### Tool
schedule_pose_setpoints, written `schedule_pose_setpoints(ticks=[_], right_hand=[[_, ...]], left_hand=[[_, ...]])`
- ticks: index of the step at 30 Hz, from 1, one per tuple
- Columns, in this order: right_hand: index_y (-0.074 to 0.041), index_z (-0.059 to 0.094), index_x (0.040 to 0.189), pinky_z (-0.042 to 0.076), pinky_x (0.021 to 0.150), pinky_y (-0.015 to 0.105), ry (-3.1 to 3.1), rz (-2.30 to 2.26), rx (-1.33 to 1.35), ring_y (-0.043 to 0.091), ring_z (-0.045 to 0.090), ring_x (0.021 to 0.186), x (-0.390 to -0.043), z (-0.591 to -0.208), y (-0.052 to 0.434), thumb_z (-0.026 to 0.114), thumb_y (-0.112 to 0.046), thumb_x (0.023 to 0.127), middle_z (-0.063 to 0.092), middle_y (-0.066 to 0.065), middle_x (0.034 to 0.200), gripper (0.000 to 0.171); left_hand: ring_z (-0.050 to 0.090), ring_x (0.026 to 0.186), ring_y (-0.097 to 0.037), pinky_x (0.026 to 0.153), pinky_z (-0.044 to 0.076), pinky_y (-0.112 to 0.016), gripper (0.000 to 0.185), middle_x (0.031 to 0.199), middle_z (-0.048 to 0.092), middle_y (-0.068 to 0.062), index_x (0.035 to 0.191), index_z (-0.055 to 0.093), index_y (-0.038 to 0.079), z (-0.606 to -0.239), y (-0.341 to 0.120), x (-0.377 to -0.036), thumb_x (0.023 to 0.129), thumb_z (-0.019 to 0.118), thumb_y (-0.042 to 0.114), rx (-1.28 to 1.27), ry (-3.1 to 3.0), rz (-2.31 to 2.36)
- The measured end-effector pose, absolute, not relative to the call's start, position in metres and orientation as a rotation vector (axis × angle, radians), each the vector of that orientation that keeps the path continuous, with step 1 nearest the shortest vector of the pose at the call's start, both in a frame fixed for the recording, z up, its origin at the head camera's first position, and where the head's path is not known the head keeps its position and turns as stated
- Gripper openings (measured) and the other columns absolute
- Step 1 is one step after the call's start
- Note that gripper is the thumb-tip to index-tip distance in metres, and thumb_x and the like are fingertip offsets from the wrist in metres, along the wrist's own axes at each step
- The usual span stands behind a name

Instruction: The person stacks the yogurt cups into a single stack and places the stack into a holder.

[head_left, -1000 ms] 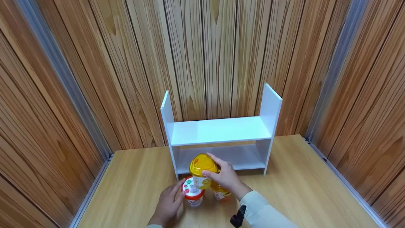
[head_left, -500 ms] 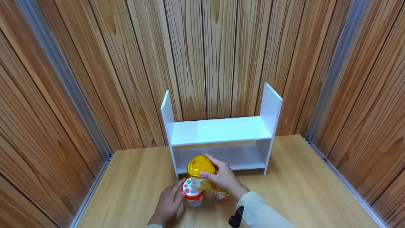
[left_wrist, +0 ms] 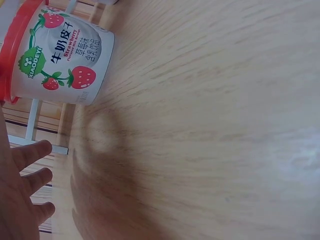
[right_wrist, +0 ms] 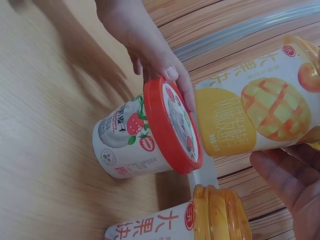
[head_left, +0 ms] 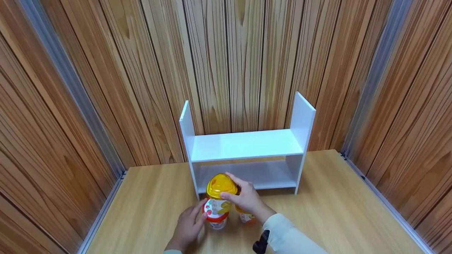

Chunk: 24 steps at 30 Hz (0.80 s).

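Observation:
My right hand point(head_left: 247, 198) grips a mango yogurt cup with a domed amber lid point(head_left: 221, 186), thumb and fingers around its upper part. This cup point(right_wrist: 252, 107) is held over the red-rimmed lid of a strawberry milk cup point(right_wrist: 145, 130); whether they touch I cannot tell. The strawberry cup point(left_wrist: 60, 55) stands upright on the table. My left hand point(head_left: 189, 224) touches the left side of its lid with the thumb and index finger, and the other fingers stick out loosely. A second amber-lidded cup point(head_left: 246, 217) stands just right, partly hidden under my right hand.
A white two-tier shelf point(head_left: 247, 144) stands behind the cups, its left upright close to the strawberry cup. The wooden table point(head_left: 353, 211) is bounded by wood-panelled walls point(head_left: 243, 63) at the back and sides.
My right hand has moved the mango cup left and slightly down, further over the strawberry cup. The left hand and the strawberry cup have stayed in place.

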State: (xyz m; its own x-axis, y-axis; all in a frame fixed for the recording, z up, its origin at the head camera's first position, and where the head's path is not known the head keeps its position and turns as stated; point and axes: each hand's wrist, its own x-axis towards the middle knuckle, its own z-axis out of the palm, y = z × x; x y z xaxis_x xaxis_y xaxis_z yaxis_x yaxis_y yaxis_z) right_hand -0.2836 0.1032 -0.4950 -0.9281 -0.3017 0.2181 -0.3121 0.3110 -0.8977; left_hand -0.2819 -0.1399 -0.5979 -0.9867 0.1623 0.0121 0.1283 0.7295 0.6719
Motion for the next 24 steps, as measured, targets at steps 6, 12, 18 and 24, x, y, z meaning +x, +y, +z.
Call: schedule_pose_setpoints(ticks=[6, 12, 18, 24], right_hand=[[-0.043, 0.037, 0.136, 0.048, 0.085, 0.029, -2.531, 1.711, 0.598, 0.01, 0.057, 0.097, -0.2815, -0.4929, 0.0999, 0.067, -0.052, 0.076, 0.057, -0.01, 0.117, 0.068], [-0.042, 0.036, 0.137, 0.047, 0.086, 0.029, -2.535, 1.744, 0.591, 0.009, 0.056, 0.1, -0.2798, -0.4933, 0.098, 0.067, -0.051, 0.076, 0.055, -0.011, 0.119, 0.069], [-0.046, 0.035, 0.135, 0.046, 0.089, 0.031, -2.549, 1.75, 0.573, 0.009, 0.055, 0.103, -0.2804, -0.4951, 0.0961, 0.066, -0.052, 0.076, 0.054, -0.01, 0.122, 0.067], [-0.044, 0.035, 0.136, 0.046, 0.089, 0.032, -2.565, 1.779, 0.559, 0.009, 0.054, 0.106, -0.281, -0.4952, 0.0934, 0.067, -0.052, 0.075, 0.052, -0.011, 0.125, 0.069]], left_hand=[[0.039, 0.123, -0.031, 0.096, 0.026, -0.065, 0.054, 0.134, 0.046, 0.005, 0.136, 0.024, 0.054, -0.5999, -0.1418, -0.2845, 0.085, 0.035, 0.068, 0.296, 2.893, 1.087], [0.037, 0.123, -0.033, 0.094, 0.027, -0.066, 0.053, 0.134, 0.046, 0.003, 0.134, 0.023, 0.057, -0.5994, -0.1421, -0.2836, 0.084, 0.034, 0.07, 0.255, 2.874, 1.095], [0.037, 0.123, -0.033, 0.095, 0.025, -0.065, 0.053, 0.134, 0.047, 0.001, 0.135, 0.024, 0.057, -0.6002, -0.1425, -0.2832, 0.084, 0.034, 0.069, 0.251, 2.871, 1.1], [0.038, 0.123, -0.032, 0.096, 0.024, -0.065, 0.054, 0.133, 0.047, -0.001, 0.137, 0.026, 0.052, -0.5987, -0.1429, -0.282, 0.086, 0.032, 0.068, 0.271, 2.901, 1.077]])
